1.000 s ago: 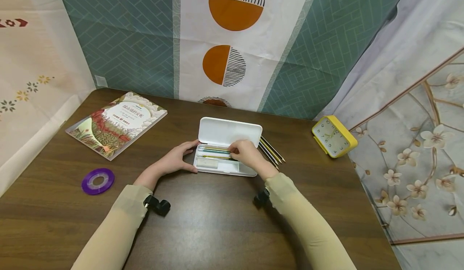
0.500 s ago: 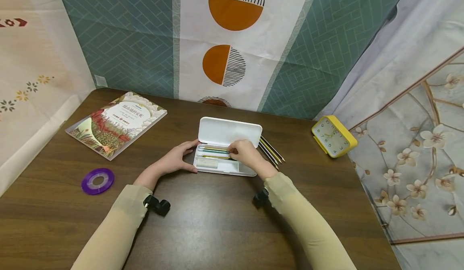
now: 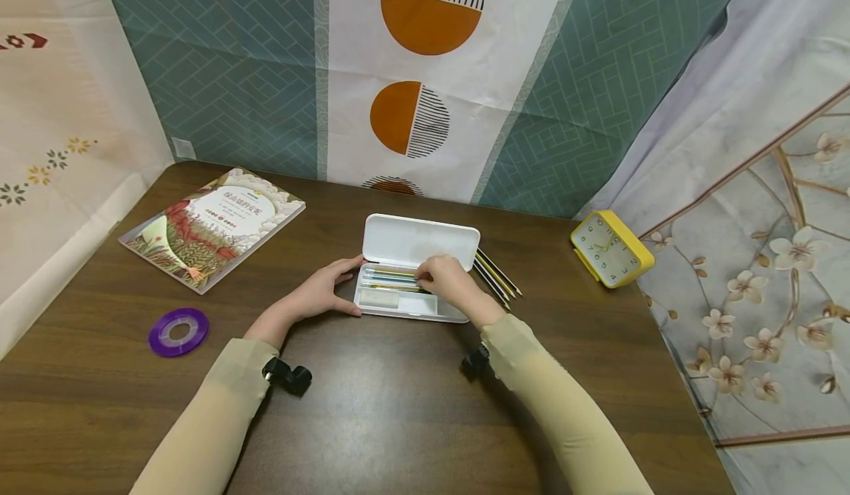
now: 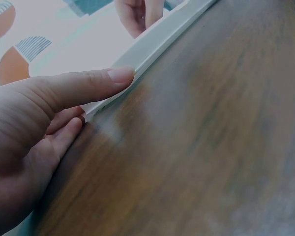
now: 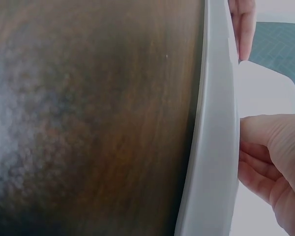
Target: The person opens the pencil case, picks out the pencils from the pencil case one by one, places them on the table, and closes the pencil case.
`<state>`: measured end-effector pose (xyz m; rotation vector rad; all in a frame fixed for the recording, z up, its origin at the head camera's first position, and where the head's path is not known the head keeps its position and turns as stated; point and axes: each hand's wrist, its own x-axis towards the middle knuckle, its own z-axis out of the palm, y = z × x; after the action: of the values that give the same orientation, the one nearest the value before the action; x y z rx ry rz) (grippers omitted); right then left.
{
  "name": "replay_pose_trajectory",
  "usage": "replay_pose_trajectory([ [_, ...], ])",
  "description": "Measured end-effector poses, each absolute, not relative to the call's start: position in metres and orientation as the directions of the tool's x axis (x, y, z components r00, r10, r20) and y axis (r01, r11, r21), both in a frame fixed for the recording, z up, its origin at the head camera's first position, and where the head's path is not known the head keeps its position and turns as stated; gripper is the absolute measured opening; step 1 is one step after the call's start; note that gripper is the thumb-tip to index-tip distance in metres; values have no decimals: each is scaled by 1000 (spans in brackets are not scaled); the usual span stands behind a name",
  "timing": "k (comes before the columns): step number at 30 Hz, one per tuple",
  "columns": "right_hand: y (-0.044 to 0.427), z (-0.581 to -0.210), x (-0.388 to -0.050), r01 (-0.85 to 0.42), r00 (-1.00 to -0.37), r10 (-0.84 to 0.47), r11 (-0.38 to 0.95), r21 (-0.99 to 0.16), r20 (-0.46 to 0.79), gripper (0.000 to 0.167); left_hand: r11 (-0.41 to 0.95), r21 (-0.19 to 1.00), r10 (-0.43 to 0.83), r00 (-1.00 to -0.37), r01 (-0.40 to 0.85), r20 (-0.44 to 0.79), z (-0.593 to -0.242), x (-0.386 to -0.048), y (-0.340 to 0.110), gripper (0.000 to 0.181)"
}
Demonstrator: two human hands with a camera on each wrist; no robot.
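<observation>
A white pencil case [image 3: 418, 305] lies on the table with its lid [image 3: 421, 240] raised. Inside are several pencils [image 3: 392, 286] and a pale eraser [image 3: 380, 299] in the front compartment. My left hand [image 3: 320, 289] holds the case's left end, thumb at the front edge and fingers round the back corner. My right hand [image 3: 446, 279] reaches into the case with curled fingers, pinching a pencil at its end; the case wall [image 5: 214, 137] hides the fingertips in the right wrist view. The thumb [image 4: 96, 87] touches the case rim in the left wrist view.
More pencils [image 3: 494, 277] lie on the table just right of the case. A yellow alarm clock [image 3: 611, 250] stands at the right, a book [image 3: 215, 228] lies at the back left, and a purple tape roll [image 3: 178, 332] sits at the left.
My right hand has shifted very slightly left over the pencils in the case. The left hand and the case look unmoved.
</observation>
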<state>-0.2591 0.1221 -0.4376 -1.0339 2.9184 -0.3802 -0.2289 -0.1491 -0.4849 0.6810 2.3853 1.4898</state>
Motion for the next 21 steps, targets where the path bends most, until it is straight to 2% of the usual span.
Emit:
replay_pose_trajectory([
  [6, 119, -437, -259, -622, -779, -625, 760, -188, 51, 5, 358, 898, 507, -861, 254, 42, -485, -229, -149, 107],
  [21, 116, -436, -257, -626, -776, -630, 762, -162, 35, 8, 357, 899, 509, -860, 253, 40, -484, -229, -149, 107],
])
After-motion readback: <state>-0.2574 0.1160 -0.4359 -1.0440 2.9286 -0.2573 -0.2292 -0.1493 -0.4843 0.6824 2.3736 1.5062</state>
